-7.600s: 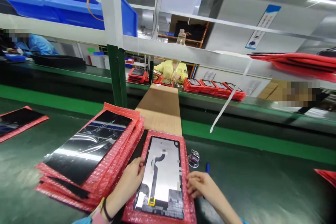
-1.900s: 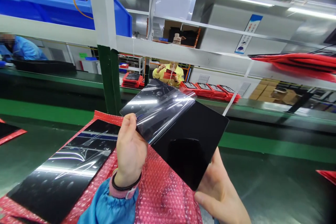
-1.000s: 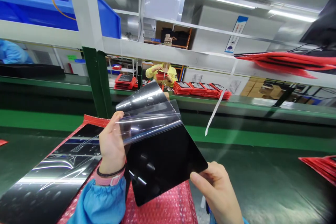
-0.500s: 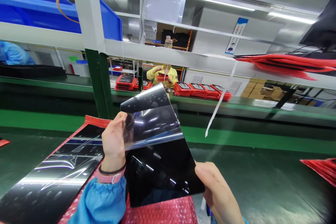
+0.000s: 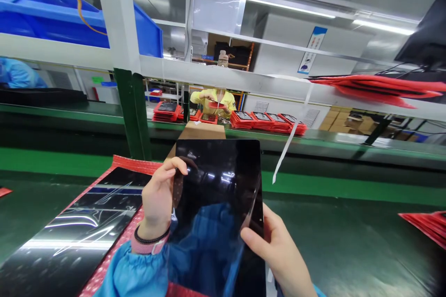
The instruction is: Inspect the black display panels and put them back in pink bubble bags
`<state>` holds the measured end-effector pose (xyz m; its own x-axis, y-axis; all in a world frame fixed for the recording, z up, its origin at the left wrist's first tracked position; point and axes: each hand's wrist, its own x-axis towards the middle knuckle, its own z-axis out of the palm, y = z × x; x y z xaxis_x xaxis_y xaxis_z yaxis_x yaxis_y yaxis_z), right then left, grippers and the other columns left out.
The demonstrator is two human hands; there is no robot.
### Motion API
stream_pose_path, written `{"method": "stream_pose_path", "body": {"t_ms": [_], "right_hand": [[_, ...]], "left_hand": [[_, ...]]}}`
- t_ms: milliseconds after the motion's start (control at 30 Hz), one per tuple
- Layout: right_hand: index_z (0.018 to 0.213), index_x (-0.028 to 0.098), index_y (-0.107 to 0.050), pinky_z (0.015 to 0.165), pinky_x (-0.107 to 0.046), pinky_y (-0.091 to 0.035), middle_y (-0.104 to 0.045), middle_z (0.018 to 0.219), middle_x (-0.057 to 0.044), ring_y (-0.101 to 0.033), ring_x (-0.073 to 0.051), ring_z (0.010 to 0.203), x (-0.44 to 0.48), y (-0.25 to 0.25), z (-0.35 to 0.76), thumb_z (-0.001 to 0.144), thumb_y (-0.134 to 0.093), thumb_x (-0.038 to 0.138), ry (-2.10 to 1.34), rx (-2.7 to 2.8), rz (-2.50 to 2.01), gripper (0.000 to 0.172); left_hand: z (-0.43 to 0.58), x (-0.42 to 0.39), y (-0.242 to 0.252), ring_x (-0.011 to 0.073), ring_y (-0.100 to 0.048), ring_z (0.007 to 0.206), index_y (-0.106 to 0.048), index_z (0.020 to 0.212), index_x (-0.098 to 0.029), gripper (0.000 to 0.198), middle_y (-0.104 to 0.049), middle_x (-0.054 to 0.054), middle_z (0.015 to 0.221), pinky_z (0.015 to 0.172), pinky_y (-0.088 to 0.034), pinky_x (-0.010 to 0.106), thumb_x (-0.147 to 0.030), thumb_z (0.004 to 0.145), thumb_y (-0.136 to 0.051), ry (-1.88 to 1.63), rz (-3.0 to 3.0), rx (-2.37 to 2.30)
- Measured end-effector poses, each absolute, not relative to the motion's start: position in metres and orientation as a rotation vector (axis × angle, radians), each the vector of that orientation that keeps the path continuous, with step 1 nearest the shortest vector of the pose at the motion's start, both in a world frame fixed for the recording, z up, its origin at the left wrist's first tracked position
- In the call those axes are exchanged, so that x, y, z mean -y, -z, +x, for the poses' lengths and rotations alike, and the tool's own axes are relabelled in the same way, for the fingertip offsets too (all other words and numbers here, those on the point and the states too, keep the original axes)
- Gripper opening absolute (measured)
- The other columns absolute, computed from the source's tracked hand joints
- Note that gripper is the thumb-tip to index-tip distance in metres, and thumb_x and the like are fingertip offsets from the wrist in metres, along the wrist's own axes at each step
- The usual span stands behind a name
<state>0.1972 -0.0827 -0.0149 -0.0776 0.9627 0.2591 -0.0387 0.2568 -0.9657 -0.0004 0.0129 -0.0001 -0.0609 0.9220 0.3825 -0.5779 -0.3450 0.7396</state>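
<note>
A glossy black screen panel point(image 5: 212, 185) stands tilted up in front of me, reflecting lights and a blue sleeve. My right hand point(image 5: 280, 246) grips its right edge, thumb on the front and fingers behind. At the upper left edge, my left hand point(image 5: 158, 197) is closed with its fingertips over the glass; clear film point(image 5: 178, 185) shows beside them. Whether the film is attached there, I cannot tell. Left of my hands, another black panel with wrinkled clear film point(image 5: 83, 227) lies on red bubble wrap point(image 5: 135, 164).
Behind the panel is a brown cardboard piece point(image 5: 205, 131). Stacks of red-wrapped panels point(image 5: 244, 119) line the far shelf, where a person in yellow point(image 5: 223, 97) works. A white strip point(image 5: 291, 137) hangs from the rail. Red sheets point(image 5: 428, 225) lie at right.
The panel has turned more upright and come nearer, hiding most of the bubble wrap beneath it. The film that was lifted across its upper half no longer stands out. My right thumb has moved onto its front.
</note>
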Motion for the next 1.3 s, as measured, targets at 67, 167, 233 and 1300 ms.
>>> {"method": "stream_pose_path", "body": {"t_ms": [67, 167, 233, 1300], "right_hand": [[0.121, 0.035, -0.064, 0.095, -0.029, -0.048, -0.071, 0.105, 0.002, -0.063, -0.021, 0.108, 0.085, 0.013, 0.197, 0.077, -0.076, 0.038, -1.093, 1.389, -0.979, 0.045], [0.12, 0.031, -0.064, 0.094, -0.032, -0.051, -0.072, 0.105, -0.001, -0.064, -0.023, 0.108, 0.087, 0.012, 0.194, 0.074, -0.078, 0.039, -1.13, 1.357, -1.01, 0.049], [0.122, 0.029, -0.062, 0.096, -0.033, -0.051, -0.071, 0.113, -0.003, -0.064, -0.025, 0.11, 0.088, 0.013, 0.192, 0.071, -0.08, 0.039, -1.124, 1.308, -1.017, 0.055], [0.155, 0.03, -0.003, 0.11, -0.07, -0.02, 0.025, 0.16, 0.0, 0.009, -0.05, 0.143, 0.093, 0.038, 0.197, 0.072, -0.076, 0.035, 0.569, 1.788, -1.017, 0.111]], "left_hand": [[-0.001, -0.013, 0.001, 0.0194, -0.056, 0.078, -0.066, 0.056, -0.018, 0.013, -0.062, 0.004, 0.069, 0.07, -0.043, 0.025, -0.027, 0.064, -0.06, -1.685, 1.029, -0.485], [-0.001, -0.012, 0.0, 0.0209, -0.059, 0.078, -0.067, 0.056, -0.018, 0.013, -0.067, 0.005, 0.072, 0.069, -0.042, 0.027, -0.027, 0.063, -0.06, -1.689, 1.067, -0.486], [-0.001, -0.011, 0.0, 0.0228, -0.062, 0.08, -0.068, 0.055, -0.018, 0.014, -0.071, 0.007, 0.076, 0.07, -0.043, 0.028, -0.026, 0.063, -0.059, -1.695, 1.104, -0.465], [-0.003, -0.002, 0.01, 0.0229, -0.066, 0.057, -0.074, 0.05, -0.025, 0.013, -0.063, 0.004, 0.047, 0.055, -0.052, 0.03, -0.026, 0.063, -0.069, -1.936, 1.418, -0.341]]}}
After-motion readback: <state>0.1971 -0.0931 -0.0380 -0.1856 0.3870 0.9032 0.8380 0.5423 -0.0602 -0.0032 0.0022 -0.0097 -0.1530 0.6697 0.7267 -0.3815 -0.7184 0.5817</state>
